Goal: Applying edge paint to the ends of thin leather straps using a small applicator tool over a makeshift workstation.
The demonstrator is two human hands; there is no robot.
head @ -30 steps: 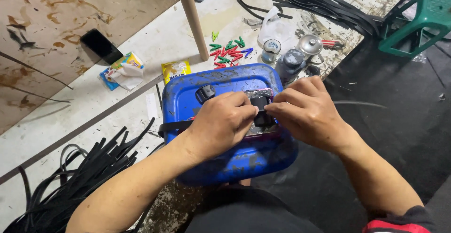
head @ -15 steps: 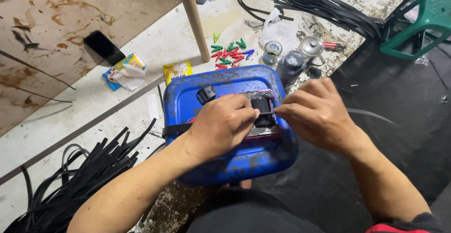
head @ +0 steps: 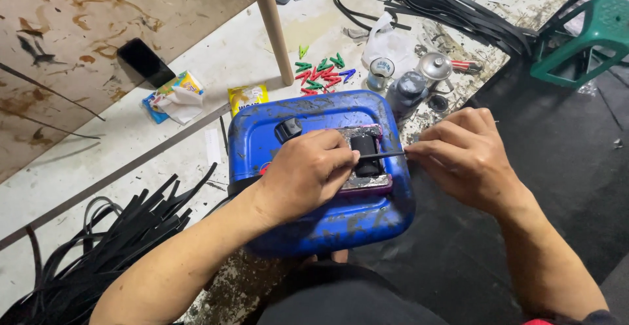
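A blue plastic jerrycan (head: 327,223) lies flat in front of me, its black cap (head: 287,130) at the upper left. On its top face sits a small stained tray (head: 373,183) with a black block (head: 365,148) on it. My left hand (head: 308,174) rests on the can and pinches one end of a thin black strip (head: 383,156) that crosses the block. My right hand (head: 462,158) pinches the other end of the strip, just off the can's right edge.
Black rubber strips are piled at lower left (head: 111,246) and top right (head: 445,4). Beyond the can lie coloured pegs (head: 321,73), small tins and jars (head: 409,89), a black phone (head: 145,61), snack packets (head: 173,95), a wooden post (head: 274,27) and a green stool (head: 583,43).
My right hand has pulled away to the right, off the block, drawing the thin black strip taut between both hands. The left hand stays on the can.
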